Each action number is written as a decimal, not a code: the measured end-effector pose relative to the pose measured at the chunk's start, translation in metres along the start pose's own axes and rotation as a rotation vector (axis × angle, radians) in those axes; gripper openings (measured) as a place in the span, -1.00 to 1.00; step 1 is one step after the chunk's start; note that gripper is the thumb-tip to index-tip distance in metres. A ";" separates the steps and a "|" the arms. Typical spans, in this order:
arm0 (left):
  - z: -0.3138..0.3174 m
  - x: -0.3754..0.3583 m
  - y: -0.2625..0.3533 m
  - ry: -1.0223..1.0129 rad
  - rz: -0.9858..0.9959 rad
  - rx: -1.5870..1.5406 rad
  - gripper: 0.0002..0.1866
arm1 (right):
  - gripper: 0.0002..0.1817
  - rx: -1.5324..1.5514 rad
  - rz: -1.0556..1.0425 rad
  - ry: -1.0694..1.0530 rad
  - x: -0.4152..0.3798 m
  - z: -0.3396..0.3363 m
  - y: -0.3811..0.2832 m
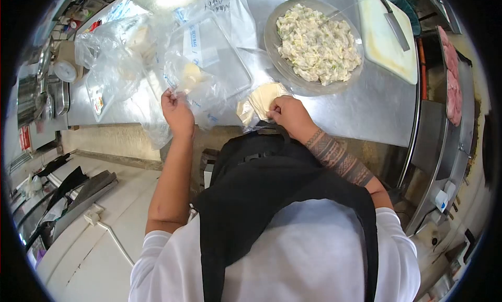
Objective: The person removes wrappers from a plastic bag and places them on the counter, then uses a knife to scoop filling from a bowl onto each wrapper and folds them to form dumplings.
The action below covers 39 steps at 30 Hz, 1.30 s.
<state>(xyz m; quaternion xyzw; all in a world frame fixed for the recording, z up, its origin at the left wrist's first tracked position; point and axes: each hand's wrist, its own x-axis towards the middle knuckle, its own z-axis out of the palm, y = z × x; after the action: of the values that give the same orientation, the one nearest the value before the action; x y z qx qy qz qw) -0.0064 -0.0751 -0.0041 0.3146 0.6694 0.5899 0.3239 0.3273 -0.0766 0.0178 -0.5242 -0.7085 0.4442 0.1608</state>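
Note:
My left hand (178,114) is closed in a pinch on the edge of a clear plastic bag (206,95) with blue print. Something pale yellow and round shows inside that bag. At the table's near edge, my right hand (294,116) has its fingers pressed on a stack of pale dumpling wrappers (265,99), which lies partly in clear plastic film. Just beyond that hand stands a wide metal bowl (272,46) heaped with a pale, chopped filling (319,43) flecked with green. A utensil handle rests across the bowl's far rim.
More crumpled plastic bags (117,56) cover the left of the steel table (376,111). A clear tray (238,66) lies behind my left hand. To the right, a knife (396,30) rests on a white cutting board (384,56). Pink meat (451,77) lies in a tray beyond the table's edge.

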 end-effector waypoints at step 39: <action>0.124 -0.107 0.065 -0.942 -0.477 -0.135 -0.50 | -0.86 0.567 0.091 -0.089 -0.020 -0.142 -0.047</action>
<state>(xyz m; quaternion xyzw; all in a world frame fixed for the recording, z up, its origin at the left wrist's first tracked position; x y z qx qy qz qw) 0.1592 -0.0813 0.0556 0.3630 0.4651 0.3365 0.7340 0.4057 -0.0317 0.1391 -0.4697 -0.5380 0.6538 0.2498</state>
